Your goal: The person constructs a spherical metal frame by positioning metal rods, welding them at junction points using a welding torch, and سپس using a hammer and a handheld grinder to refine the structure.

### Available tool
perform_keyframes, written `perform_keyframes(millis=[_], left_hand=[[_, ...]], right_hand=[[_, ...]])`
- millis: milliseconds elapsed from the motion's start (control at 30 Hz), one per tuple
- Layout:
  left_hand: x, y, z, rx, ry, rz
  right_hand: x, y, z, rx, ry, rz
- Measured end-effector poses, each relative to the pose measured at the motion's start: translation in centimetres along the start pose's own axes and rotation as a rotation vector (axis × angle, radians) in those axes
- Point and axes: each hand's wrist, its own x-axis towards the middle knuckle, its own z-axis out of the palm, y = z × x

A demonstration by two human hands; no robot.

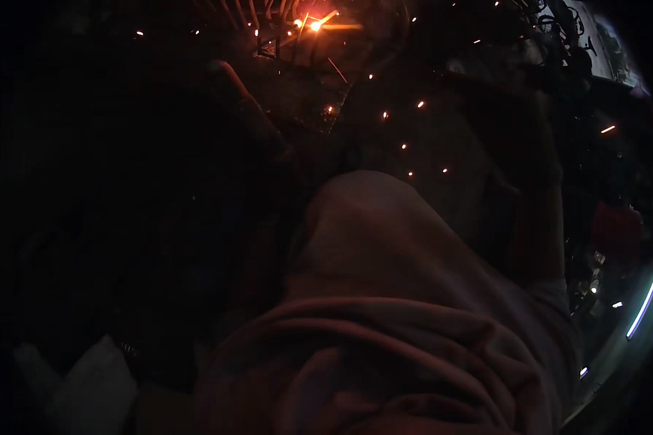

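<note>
Very dark out here, and the one bright thing is a glowing orange hot spot [315, 25] at the far edge, just left of centre. It sits on a dim metal frame [272, 43] of thin bars, and sparks [403, 145] scatter from it across the far and right side of the scene, small orange dots and a few short streaks.

Nearer in, a big fold of pinkish cloth [384, 304], a sleeve or garment, fills the near centre and right, lit faintly red by the glow. A long dark shape [247, 116] slants up from the centre toward the hot spot; it could be an arm or a tool, too dim to say which.

Neither hand can be made out in this gloom, so whether the fingers are apart or closed on anything, I cannot tell.

At the near left lies something pale [94, 388], like cloth or paper. Far right, a curved strip of bluish light [642, 308] and a red object [617, 228] show faintly.
</note>
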Motion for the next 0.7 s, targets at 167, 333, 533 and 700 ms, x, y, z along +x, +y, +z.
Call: perform_keyframes(millis=[167, 333, 533, 700], left_hand=[[2.6, -1.4, 0.1, -0.089, 0.031, -0.012], [3.0, -1.2, -0.3, -0.172, 0.011, -0.032], [4.2, -0.7, -0.2, -0.473, -0.084, -0.165], [4.2, -0.4, 0.7, -0.350, 0.119, -0.039]], right_hand=[[0.8, 0.3, -1.0, 0.179, -0.069, 0.047], [-0.1, -1.5, -0.9, 0.259, -0.050, 0.106], [0.2, -1.6, -1.7, 0.203, -0.055, 0.051], [0.1, -1.3, -1.5, 0.201, -0.063, 0.054]])
